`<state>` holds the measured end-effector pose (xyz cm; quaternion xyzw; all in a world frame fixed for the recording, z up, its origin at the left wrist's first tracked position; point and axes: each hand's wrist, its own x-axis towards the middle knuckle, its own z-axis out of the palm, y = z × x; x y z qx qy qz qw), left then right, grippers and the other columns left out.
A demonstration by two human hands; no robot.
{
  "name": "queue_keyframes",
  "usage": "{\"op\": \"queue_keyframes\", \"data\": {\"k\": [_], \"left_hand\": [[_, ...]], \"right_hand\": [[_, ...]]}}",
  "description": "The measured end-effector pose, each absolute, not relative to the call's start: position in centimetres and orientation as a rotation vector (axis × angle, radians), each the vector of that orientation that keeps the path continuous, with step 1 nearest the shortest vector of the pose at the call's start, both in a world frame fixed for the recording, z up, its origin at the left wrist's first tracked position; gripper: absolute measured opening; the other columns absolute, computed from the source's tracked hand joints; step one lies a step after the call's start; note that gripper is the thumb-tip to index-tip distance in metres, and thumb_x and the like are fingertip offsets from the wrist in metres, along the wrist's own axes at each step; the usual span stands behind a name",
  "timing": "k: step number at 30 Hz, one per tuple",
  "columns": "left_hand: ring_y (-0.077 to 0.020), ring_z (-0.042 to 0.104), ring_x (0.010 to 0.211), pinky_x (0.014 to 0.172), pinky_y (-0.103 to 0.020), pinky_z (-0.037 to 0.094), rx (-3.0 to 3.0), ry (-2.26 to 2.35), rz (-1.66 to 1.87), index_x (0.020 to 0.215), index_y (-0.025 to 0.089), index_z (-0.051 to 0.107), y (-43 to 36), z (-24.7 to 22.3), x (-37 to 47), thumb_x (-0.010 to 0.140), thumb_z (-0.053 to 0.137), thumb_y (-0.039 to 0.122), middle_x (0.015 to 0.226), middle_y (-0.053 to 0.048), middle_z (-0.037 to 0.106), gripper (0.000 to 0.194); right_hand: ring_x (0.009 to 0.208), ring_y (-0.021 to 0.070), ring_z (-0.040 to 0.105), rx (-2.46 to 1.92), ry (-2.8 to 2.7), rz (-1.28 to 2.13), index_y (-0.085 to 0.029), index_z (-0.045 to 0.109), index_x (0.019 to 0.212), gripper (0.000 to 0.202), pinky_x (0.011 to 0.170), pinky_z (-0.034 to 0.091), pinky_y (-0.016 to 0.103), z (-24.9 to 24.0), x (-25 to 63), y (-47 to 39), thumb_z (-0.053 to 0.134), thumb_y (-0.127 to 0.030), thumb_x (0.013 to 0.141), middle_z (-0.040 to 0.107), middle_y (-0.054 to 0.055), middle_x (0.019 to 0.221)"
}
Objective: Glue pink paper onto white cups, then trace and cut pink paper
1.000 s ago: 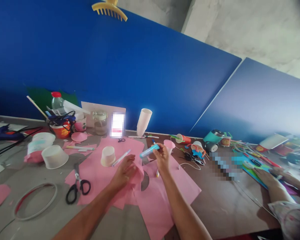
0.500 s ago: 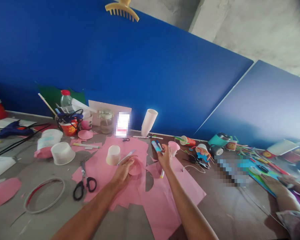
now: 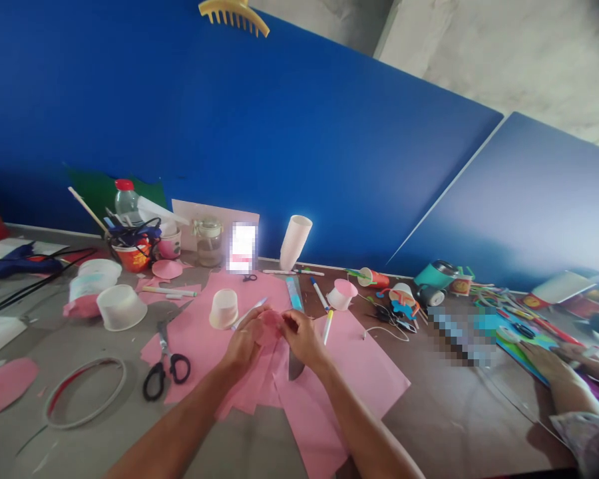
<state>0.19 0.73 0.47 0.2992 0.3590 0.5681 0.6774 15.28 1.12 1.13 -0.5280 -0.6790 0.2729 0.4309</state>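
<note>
My left hand [image 3: 243,342] is closed on a small round piece of pink paper [image 3: 268,328], holding it by its left side. Opposite it, my right hand [image 3: 301,338] pinches the right edge of the same paper. Both hands are over large pink paper sheets [image 3: 192,356]. A small white cup [image 3: 224,309] stands just beyond my left hand, with a pale pen [image 3: 248,315] beside it. Past my right hand lie a light-blue tube [image 3: 294,293], a blue marker [image 3: 320,293] and a yellow-capped marker [image 3: 328,326]. A white cup with a pink top [image 3: 342,294] stands nearby.
Black-handled scissors [image 3: 166,362] and a tape-like ring [image 3: 86,392] lie left. A white tub [image 3: 122,307], glass jar [image 3: 209,243] and leaning cup stack [image 3: 295,242] stand farther back. At right, another person's hand [image 3: 542,362] rests among coloured craft pieces.
My right hand has moved left from beside the tube and pink-topped cup to the round pink paper, and now pinches its edge. The light-blue tube lies farther left.
</note>
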Motion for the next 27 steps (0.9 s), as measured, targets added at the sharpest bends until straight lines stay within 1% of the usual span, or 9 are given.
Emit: {"op": "queue_keyframes", "data": {"k": [5,7,10,13,15,18,21,24,27], "left_hand": [[-0.0271,0.055,0.12,0.097,-0.034,0.044,0.86,0.843,1.332,0.11,0.019,0.068,0.8,-0.8,0.2,0.075,0.069,0.035,0.125,-0.009,0.065,0.039],[-0.0275,0.052,0.125,0.104,-0.037,0.041,0.997,0.841,1.376,0.117,0.021,0.064,0.5,-0.6,0.1,0.08,0.066,0.038,0.13,-0.009,0.061,0.041],[-0.0256,0.059,0.114,0.101,-0.039,0.044,1.178,0.897,1.536,0.115,0.022,0.062,-0.1,0.5,-0.3,0.087,0.059,0.042,0.12,-0.01,0.062,0.035],[-0.0236,0.06,0.102,0.096,-0.038,0.046,1.416,1.041,1.749,0.094,0.022,0.067,-0.3,2.1,-1.2,0.09,0.054,0.043,0.103,-0.008,0.063,0.025],[-0.0229,0.059,0.1,0.094,-0.037,0.046,1.51,1.115,1.842,0.084,0.022,0.066,0.3,2.9,-2.2,0.093,0.048,0.045,0.098,-0.007,0.062,0.03],[-0.0226,0.057,0.098,0.095,-0.038,0.045,1.433,1.269,2.01,0.082,0.021,0.062,2.0,3.2,-4.3,0.094,0.039,0.054,0.099,-0.007,0.061,0.042],[-0.0255,0.051,0.112,0.107,-0.043,0.036,1.396,1.415,2.023,0.099,0.019,0.063,4.1,2.1,-6.3,0.094,0.03,0.064,0.111,-0.01,0.06,0.056],[-0.0273,0.048,0.124,0.109,-0.043,0.034,1.374,1.473,1.823,0.117,0.021,0.059,5.4,0.2,-7.3,0.088,0.043,0.065,0.125,-0.012,0.056,0.054],[-0.0289,0.05,0.125,0.105,-0.045,0.039,1.41,1.445,1.605,0.129,0.022,0.051,5.6,-1.1,-7.0,0.082,0.055,0.062,0.131,-0.014,0.054,0.062]], "right_hand": [[0.057,0.0146,0.053,-1.294,-1.449,0.84,-0.02,0.064,0.063,0.011,0.056,0.042,0.027,0.8,15.6,1.6,0.063,-0.028,0.07,0.06,-0.001,0.059],[0.053,0.0133,0.049,-1.29,-1.367,0.846,-0.019,0.064,0.065,0.014,0.052,0.04,0.026,0.8,16.1,1.9,0.062,-0.032,0.07,0.057,-0.003,0.056],[0.048,0.012,0.045,-1.291,-1.252,0.831,-0.019,0.064,0.07,0.02,0.048,0.038,0.025,0.8,17.1,2.2,0.061,-0.038,0.073,0.052,-0.004,0.053],[0.047,0.0111,0.043,-1.279,-1.155,0.802,-0.019,0.063,0.07,0.025,0.046,0.037,0.024,1.0,18.0,2.5,0.063,-0.043,0.072,0.049,-0.005,0.05],[0.047,0.0109,0.042,-1.27,-1.111,0.783,-0.018,0.063,0.069,0.027,0.045,0.037,0.024,1.0,18.4,2.6,0.064,-0.045,0.07,0.049,-0.005,0.05],[0.047,0.011,0.043,-1.257,-1.065,0.76,-0.018,0.063,0.068,0.028,0.045,0.037,0.024,0.9,18.5,2.8,0.065,-0.046,0.07,0.051,-0.004,0.051],[0.047,0.011,0.043,-1.242,-1.039,0.736,-0.018,0.062,0.066,0.027,0.046,0.037,0.024,0.7,18.5,3.0,0.066,-0.046,0.069,0.052,-0.004,0.052],[0.047,0.0113,0.043,-1.229,-1.023,0.707,-0.019,0.062,0.066,0.028,0.046,0.037,0.024,0.4,18.5,3.2,0.066,-0.046,0.069,0.05,-0.004,0.051],[0.048,0.0119,0.044,-1.225,-1.02,0.678,-0.019,0.061,0.067,0.028,0.046,0.038,0.025,0.2,18.8,3.4,0.065,-0.047,0.07,0.049,-0.004,0.05]]}}
